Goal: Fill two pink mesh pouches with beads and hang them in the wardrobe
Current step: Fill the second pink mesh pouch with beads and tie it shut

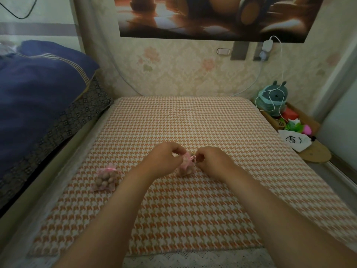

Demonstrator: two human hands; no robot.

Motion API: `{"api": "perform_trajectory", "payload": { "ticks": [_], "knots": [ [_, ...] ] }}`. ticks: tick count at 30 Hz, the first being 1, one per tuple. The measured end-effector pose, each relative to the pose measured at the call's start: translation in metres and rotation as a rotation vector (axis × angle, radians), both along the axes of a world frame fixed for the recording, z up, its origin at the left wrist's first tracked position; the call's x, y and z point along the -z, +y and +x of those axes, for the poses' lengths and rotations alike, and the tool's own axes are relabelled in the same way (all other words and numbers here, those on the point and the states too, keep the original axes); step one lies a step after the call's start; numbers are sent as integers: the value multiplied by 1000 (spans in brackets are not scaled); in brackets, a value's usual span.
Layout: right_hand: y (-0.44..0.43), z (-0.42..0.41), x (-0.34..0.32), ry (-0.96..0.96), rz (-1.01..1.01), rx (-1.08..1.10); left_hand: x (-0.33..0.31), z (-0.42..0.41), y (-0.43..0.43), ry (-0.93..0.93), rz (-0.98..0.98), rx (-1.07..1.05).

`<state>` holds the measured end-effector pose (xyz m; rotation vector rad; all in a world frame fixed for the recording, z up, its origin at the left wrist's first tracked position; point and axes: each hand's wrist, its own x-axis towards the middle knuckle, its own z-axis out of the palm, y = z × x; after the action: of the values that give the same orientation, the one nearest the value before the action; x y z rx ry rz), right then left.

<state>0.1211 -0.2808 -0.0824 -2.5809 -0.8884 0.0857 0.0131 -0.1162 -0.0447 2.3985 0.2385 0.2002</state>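
Two pink mesh pouches holding brown beads are on the orange-and-white houndstooth table cover point(193, 117). One pouch point(106, 178), drawn closed with a pink ribbon, lies alone at the left. The second pouch point(186, 167) sits at the centre between my hands. My left hand point(164, 161) pinches its gathered top from the left. My right hand point(210, 161) pinches the pink ribbon at its neck from the right. Both hands rest low on the cover. My fingers hide the pouch's opening.
A bed with a navy quilt point(38, 89) runs along the left. A low wooden shelf at the right holds a teal plush toy point(273, 99), a white drawstring bag point(294, 141) and small colourful items. A white charger cable point(280, 70) hangs from the wall.
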Motion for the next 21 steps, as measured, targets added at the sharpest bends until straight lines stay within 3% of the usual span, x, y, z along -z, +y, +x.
{"api": "perform_trajectory", "payload": {
  "ticks": [6,14,21],
  "knots": [
    [1,-2,1,-9,49,-54,1,0,1,-22,-10,-16],
    [6,-16,-42,76,493,-37,1,0,0,-9,-17,-12],
    [14,-34,-46,-19,289,-165,1,-3,0,-3,-64,8]
  ]
}}
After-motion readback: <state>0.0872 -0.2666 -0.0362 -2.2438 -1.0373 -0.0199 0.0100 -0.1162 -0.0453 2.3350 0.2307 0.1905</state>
